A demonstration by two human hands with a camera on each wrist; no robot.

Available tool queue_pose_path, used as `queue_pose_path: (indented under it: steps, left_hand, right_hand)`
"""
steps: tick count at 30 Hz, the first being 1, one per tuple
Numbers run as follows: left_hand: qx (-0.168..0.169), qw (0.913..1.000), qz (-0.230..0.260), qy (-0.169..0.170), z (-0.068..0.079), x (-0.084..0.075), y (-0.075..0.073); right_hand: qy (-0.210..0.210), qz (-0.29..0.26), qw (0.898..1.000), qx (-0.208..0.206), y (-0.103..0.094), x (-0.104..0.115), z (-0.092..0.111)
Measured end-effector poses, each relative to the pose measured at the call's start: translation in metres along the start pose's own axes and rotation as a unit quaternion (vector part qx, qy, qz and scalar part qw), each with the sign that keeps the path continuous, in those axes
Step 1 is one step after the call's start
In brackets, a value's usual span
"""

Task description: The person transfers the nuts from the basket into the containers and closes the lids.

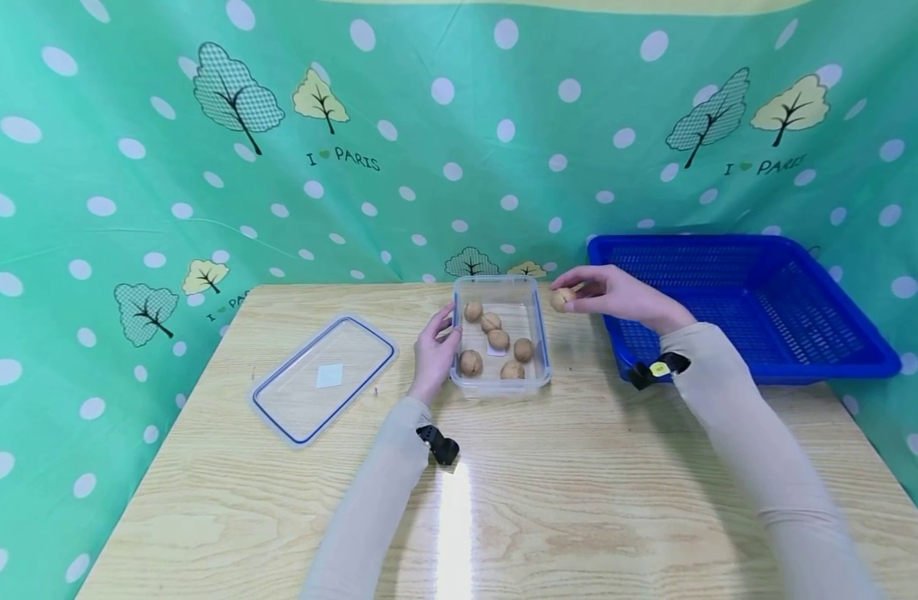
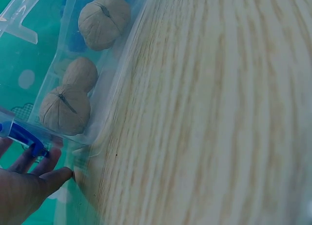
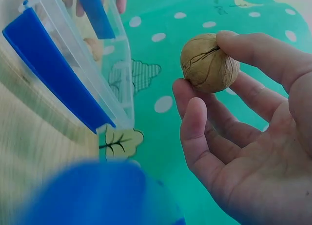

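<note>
My right hand (image 1: 616, 293) pinches a walnut (image 3: 207, 64) between thumb and fingertips. It hovers just beyond the right wall of a clear plastic box (image 1: 499, 386), near the blue basket (image 1: 826, 368). Several walnuts lie scattered on the box floor, among them one walnut (image 1: 524, 350) near the right wall. Against the box's left side rests my left hand (image 1: 433, 354), its fingers extended along the wall. In the left wrist view those fingers touch the box beside a blue clip (image 2: 24, 136).
A clear lid with a blue seal (image 1: 357, 354) lies flat on the wooden table (image 1: 549, 500), left of the box. The blue mesh basket stands at the back right. Behind everything hangs a green patterned cloth (image 1: 459, 142).
</note>
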State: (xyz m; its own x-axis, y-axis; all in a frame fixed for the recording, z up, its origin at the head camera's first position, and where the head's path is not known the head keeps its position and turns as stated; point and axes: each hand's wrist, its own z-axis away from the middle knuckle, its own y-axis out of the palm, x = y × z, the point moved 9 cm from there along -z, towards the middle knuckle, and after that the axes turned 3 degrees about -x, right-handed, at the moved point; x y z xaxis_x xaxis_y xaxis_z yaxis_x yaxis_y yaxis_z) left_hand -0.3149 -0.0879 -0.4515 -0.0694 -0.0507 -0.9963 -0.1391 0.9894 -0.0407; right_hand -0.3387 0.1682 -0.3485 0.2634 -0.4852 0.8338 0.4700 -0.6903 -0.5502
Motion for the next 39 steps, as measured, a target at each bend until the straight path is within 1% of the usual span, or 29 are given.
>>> queue_pose_path:
  steps: [6, 9, 16, 18, 22, 26, 31, 38, 39]
  left_hand:
    - [-0.023, 0.9995, -0.021, 0.005, 0.002, 0.000, -0.002]
    - [-0.028, 0.9993, -0.021, 0.009, 0.002, 0.000, -0.002]
    - [-0.015, 0.9999, -0.006, 0.000, 0.001, 0.003, 0.000]
    - [-0.014, 0.9999, -0.008, 0.002, 0.001, 0.002, 0.000]
    - [-0.021, 0.9997, -0.016, 0.004, 0.001, 0.000, -0.001]
    - [-0.032, 0.9991, -0.026, -0.003, 0.002, 0.000, -0.004]
    - [-0.034, 0.9987, -0.037, -0.005, 0.001, 0.001, -0.004]
    - [-0.027, 0.9993, -0.027, -0.006, 0.001, 0.003, -0.003]
    - [-0.025, 0.9993, -0.026, -0.006, 0.004, -0.003, -0.003]
  right_hand:
    - [-0.011, -0.008, 1.000, 0.026, 0.017, 0.003, -0.006]
    - [-0.017, -0.014, 0.999, 0.033, 0.026, 0.004, -0.009]
    - [-0.042, -0.030, 0.997, 0.054, 0.048, 0.007, -0.016]
    - [-0.044, -0.031, 0.997, 0.056, 0.053, 0.008, -0.018]
    - [-0.054, -0.020, 0.996, 0.061, 0.062, 0.012, -0.021]
    - [-0.064, -0.012, 0.995, 0.071, 0.074, 0.016, -0.024]
    - [-0.054, -0.030, 0.995, 0.080, 0.089, 0.015, -0.026]
    - [-0.069, -0.056, 0.993, 0.071, 0.102, 0.011, -0.031]
    - [-0.069, -0.060, 0.993, 0.072, 0.103, 0.011, -0.032]
